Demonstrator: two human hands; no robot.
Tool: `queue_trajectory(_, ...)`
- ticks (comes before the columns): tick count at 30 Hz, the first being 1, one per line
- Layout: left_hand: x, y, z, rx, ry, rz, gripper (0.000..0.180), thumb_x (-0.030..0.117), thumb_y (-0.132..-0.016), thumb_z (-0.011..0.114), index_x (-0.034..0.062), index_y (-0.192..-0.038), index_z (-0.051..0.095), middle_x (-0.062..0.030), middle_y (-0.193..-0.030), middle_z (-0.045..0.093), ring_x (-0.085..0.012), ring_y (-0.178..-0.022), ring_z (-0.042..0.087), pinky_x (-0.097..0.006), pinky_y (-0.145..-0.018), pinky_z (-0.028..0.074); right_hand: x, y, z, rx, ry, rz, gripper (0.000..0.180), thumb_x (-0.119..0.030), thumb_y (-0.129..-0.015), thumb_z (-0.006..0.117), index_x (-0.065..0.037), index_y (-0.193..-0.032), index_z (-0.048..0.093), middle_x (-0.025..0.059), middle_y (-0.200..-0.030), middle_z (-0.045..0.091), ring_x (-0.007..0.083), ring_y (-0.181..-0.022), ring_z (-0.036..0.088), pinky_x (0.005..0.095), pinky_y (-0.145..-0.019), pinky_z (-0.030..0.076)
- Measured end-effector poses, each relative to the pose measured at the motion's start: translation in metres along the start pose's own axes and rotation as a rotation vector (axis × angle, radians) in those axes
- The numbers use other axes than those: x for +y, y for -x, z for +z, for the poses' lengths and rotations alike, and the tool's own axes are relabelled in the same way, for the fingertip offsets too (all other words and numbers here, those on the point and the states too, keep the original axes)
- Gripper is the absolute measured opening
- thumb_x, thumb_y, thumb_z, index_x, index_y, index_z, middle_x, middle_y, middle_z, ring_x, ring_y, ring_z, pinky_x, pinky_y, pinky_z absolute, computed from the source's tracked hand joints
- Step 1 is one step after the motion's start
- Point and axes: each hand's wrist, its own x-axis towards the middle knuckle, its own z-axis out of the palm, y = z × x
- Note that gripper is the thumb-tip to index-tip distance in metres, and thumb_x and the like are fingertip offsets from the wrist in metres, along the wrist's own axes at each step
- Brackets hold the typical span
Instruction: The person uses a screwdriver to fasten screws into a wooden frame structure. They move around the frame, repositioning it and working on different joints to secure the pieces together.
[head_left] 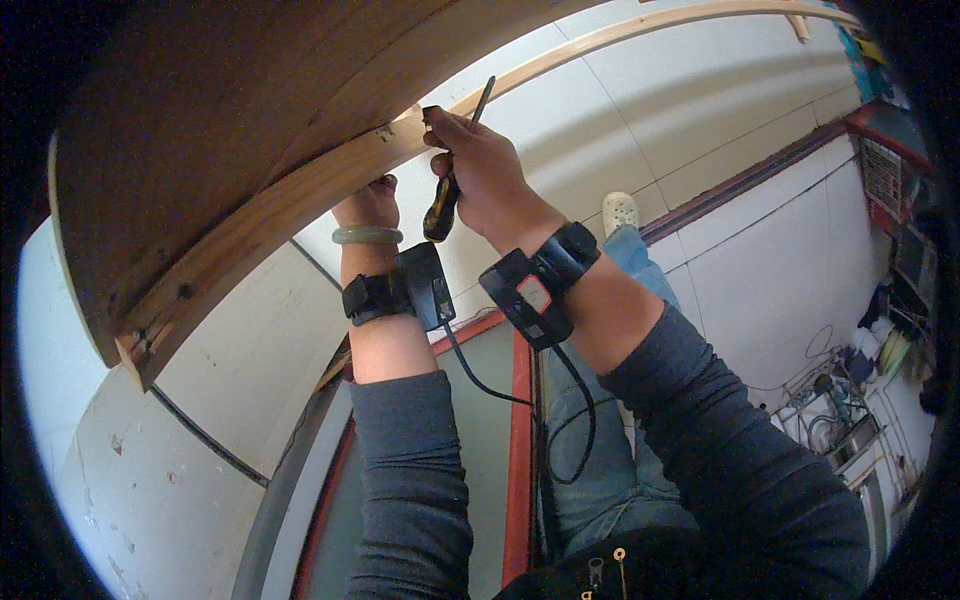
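Your right hand [487, 180] is closed around a screwdriver [440, 210], its black-and-yellow handle slanting down below your fingers and its metal shaft pointing up and slightly right. A small dark piece, too small to identify, shows at your fingertips. The screwdriver is just beside a long wooden strip [290, 210], which runs along the edge of a large brown wooden panel [240, 110] at upper left. Your left hand [368, 207] is raised to the strip's lower edge; its fingers are partly hidden, so I cannot tell what they grip. You wear a pale green bangle [367, 235] on your left wrist. Ahead lies a pale tiled floor [720, 130].
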Motion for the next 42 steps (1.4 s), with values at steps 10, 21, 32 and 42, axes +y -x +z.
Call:
queue_trajectory(10, -0.001, -0.027, -0.038, -0.308, -1.383, 0.509, 0.044, 0.006, -0.064, 0.058, 0.0084, -0.108, 0.054, -0.0097, -0.113, 0.056, -0.0271, -0.109, 0.047, -0.036, -0.097, 0.035, -0.010, 0.021, -0.074, 0.074, -0.101, 0.121, 0.017, -0.025, -0.085, 0.059, -0.009, -0.089, 0.056, 0.0001, -0.076, 0.049, 0.0115, -0.061, 0.041, 0.0246, -0.057, 0.035)
queue_trajectory(21, -0.002, 0.054, 0.007, 0.248, 0.036, -0.283, 0.018, 0.031, -0.087, 0.049, 0.0158, -0.076, 0.048, 0.0065, -0.049, 0.029, -0.0070, -0.044, 0.031, -0.026, -0.045, 0.027, -0.022, 0.068, -0.136, -0.063, 0.111, 0.218, 0.017, -0.024, -0.090, 0.051, -0.008, -0.087, 0.051, -0.0014, -0.069, 0.047, 0.0076, -0.056, 0.042, 0.0228, -0.052, 0.036)
queue_trajectory(32, -0.022, 0.261, 0.119, -0.406, 0.438, -0.958, 0.041, 0.034, -0.095, 0.030, 0.0021, -0.104, 0.053, -0.0134, -0.105, 0.058, -0.0224, -0.102, 0.054, -0.034, -0.089, 0.044, -0.083, 0.188, -0.119, -0.185, 1.462, -0.163, 0.022, -0.027, -0.078, 0.058, -0.006, -0.083, 0.062, 0.0139, -0.079, 0.063, 0.0301, -0.076, 0.061, 0.0409, -0.065, 0.048)
queue_trajectory(42, 0.042, 0.310, 0.208, -0.413, 0.023, -0.816, 0.026, 0.029, -0.092, 0.041, 0.0066, -0.097, 0.054, -0.0101, -0.092, 0.061, -0.0215, -0.083, 0.061, -0.035, -0.069, 0.052, -0.195, 0.278, -0.113, -0.248, 1.478, -0.455, 0.020, -0.020, -0.073, 0.053, -0.011, -0.086, 0.065, 0.0129, -0.088, 0.061, 0.0319, -0.081, 0.059, 0.0439, -0.069, 0.047)
